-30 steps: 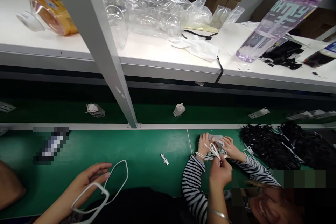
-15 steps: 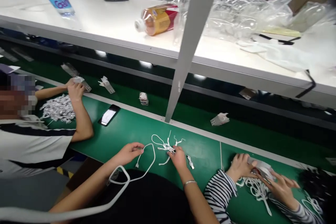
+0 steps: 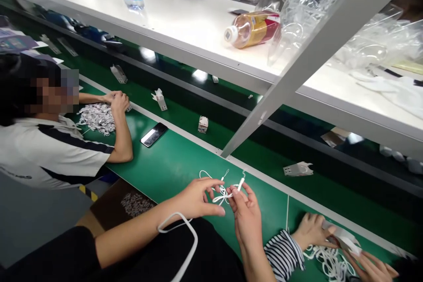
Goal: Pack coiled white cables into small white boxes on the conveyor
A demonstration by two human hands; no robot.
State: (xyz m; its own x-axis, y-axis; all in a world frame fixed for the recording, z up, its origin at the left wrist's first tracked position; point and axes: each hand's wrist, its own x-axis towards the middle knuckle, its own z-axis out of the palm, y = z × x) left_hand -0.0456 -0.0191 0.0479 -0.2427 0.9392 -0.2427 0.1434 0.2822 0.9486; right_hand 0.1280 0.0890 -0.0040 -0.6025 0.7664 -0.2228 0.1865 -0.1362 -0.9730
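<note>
A white cable (image 3: 223,194) with looped strands lies bunched between my two hands over the green table. My right hand (image 3: 243,207) pinches its white connector end (image 3: 241,183) between thumb and fingers, the end pointing up. Around the left side of the bunch, my left hand (image 3: 205,196) has its thumb and fingers apart, close to the loops. A thicker white cord (image 3: 194,240) hangs in front of my left forearm.
The green table (image 3: 178,163) holds a black phone (image 3: 154,135). Small white boxes (image 3: 202,124) stand beyond the rail. A slanted metal post (image 3: 264,116) rises behind my hands. People work on both sides; a striped sleeve (image 3: 284,253) is at right.
My left hand has moved right to the cable bunch, leaving the thin cable it was near. My right hand has lifted a white connector end. The whole view has shifted.
</note>
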